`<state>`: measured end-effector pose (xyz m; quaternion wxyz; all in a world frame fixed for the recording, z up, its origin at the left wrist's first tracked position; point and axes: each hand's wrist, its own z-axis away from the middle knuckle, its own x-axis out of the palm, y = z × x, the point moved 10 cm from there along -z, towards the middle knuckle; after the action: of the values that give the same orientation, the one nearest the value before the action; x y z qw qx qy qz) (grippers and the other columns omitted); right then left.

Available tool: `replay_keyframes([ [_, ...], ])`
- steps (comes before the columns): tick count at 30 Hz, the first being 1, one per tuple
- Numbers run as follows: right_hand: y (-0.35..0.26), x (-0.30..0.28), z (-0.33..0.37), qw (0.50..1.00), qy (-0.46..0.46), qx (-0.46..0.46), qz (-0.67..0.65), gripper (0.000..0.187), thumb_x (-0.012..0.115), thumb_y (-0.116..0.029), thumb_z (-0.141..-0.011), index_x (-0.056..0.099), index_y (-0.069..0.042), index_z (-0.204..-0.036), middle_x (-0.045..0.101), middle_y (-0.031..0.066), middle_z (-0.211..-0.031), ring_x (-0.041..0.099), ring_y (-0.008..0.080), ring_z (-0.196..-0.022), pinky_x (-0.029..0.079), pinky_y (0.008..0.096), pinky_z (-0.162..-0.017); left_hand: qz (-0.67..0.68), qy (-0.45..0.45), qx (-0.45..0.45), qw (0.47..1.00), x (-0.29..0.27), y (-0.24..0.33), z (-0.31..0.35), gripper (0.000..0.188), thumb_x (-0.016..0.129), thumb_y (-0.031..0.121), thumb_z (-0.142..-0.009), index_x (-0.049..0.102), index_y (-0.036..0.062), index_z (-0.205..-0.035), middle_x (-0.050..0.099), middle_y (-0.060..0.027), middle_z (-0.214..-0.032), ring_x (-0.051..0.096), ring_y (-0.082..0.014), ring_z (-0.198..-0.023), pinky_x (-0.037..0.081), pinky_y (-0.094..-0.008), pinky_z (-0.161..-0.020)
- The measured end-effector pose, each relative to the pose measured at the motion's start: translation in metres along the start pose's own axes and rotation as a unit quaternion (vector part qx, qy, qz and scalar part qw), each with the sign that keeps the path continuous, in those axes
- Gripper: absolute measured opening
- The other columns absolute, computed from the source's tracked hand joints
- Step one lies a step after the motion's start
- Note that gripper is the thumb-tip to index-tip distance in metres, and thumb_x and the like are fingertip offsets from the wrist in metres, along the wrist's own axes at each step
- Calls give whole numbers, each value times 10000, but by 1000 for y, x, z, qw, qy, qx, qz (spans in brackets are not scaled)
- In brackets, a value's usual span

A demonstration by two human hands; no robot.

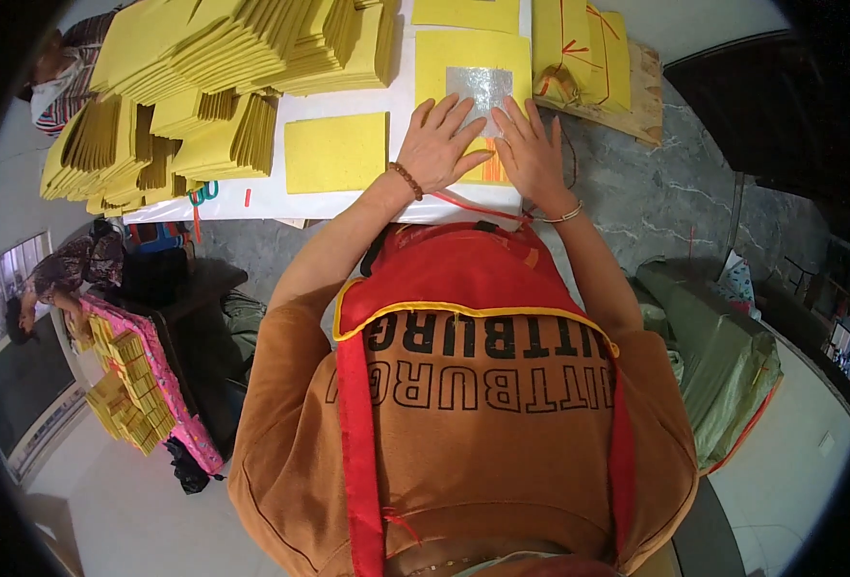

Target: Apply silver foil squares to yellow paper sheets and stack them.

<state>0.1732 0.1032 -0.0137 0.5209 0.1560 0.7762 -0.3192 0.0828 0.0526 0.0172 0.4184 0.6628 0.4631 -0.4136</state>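
A yellow paper sheet (431, 58) lies at the near right part of the white-covered table, with a silver foil square (481, 82) on its middle. An orange-striped patch (493, 169) shows below the foil, partly between my hands. My left hand (441, 144) lies flat over the lower left of the sheet, its fingers spread and tips at the foil's edge. My right hand (532, 154) rests on the sheet's right side, fingers stretched out, tips by the foil's lower right corner. Neither hand grips anything. A single yellow paper piece (336, 152) lies left of my left hand.
Folded yellow paper stacks (223, 48) crowd the table's left side. Green-handled scissors (204, 192) and a red strip (248, 197) lie at the near edge. Red-tied yellow bundles (579, 48) stand on a wooden board (646, 96) at right. Two other people are at left.
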Motion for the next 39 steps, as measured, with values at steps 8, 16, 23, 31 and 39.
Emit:
replay_keyframes([
  [8, 12, -11, -15, 994, -3, -22, -103, 340, 546, -284, -848, 562, -160, -1164, 456, 26, -1311, 353, 267, -1266, 312, 516, -948, 46, -57, 82, 994, -16, 8, 24, 517, 656, 353, -719, 549, 86, -1149, 508, -97, -1171, 446, -261, -1093, 360, -378, -902],
  [16, 15, -1, 11, 938, -28, 28, -345, 222, 514, -227, -888, 661, -66, -931, 617, 79, -1069, 430, 254, -1209, 325, 382, -980, 82, -95, 63, 990, -15, 4, 20, 398, 645, 330, -746, 597, 123, -1083, 551, -41, -1106, 470, -232, -1037, 380, -356, -850],
  [23, 32, 9, 14, 853, -16, 115, -509, 416, 359, -286, -968, 653, 7, -944, 616, 111, -1063, 415, 222, -1207, 284, 330, -1020, 276, -99, 50, 955, -21, -5, 5, 205, 618, 227, -801, 642, 55, -910, 616, -94, -858, 553, -261, -826, 451, -347, -710],
  [31, 33, 10, 14, 811, -22, 164, -561, 498, 307, -340, -975, 632, 37, -991, 586, 129, -1119, 458, 200, -1135, 293, 317, -1003, 317, -112, -79, 938, -3, -29, 6, 193, 547, 201, -846, 637, 31, -866, 618, -133, -813, 572, -299, -783, 453, -376, -698],
  [39, 32, 10, 14, 818, -34, 176, -546, 659, 178, -470, -965, 636, 2, -1004, 520, 168, -1229, 412, 237, -1211, 221, 360, -1047, 371, -122, -145, 909, 10, -42, 8, 200, 565, 201, -814, 648, 21, -835, 625, -135, -781, 593, -256, -710, 459, -342, -641],
])
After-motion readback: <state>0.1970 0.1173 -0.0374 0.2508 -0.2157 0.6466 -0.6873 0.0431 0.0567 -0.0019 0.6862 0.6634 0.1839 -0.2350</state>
